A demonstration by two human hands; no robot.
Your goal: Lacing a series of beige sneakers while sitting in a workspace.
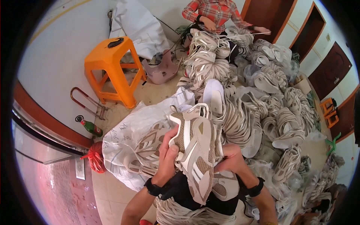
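Note:
In front of my lap I hold beige mesh shoe uppers (192, 159) with white stripes; more than one layer seems to lie together, though how many is hidden. My left hand (168, 155) is closed on their left edge, thumb on the near side. My right hand (231, 162) grips the right edge, its fingertips partly hidden. Just below it, a similar upper (226, 186) rests over my dark clothing. Pale layered pieces (195, 215) fan out at the bottom of the view. Left of my hands, loose uppers (150, 144) lie on a white woven sack (116, 153).
Bundled uppers (240, 125) heap up ahead and to the right. An orange stool (123, 88) stands at far left, near a green bottle (92, 126) and a red plastic bag (96, 157). Another person (215, 17) in a plaid shirt sits behind the heap.

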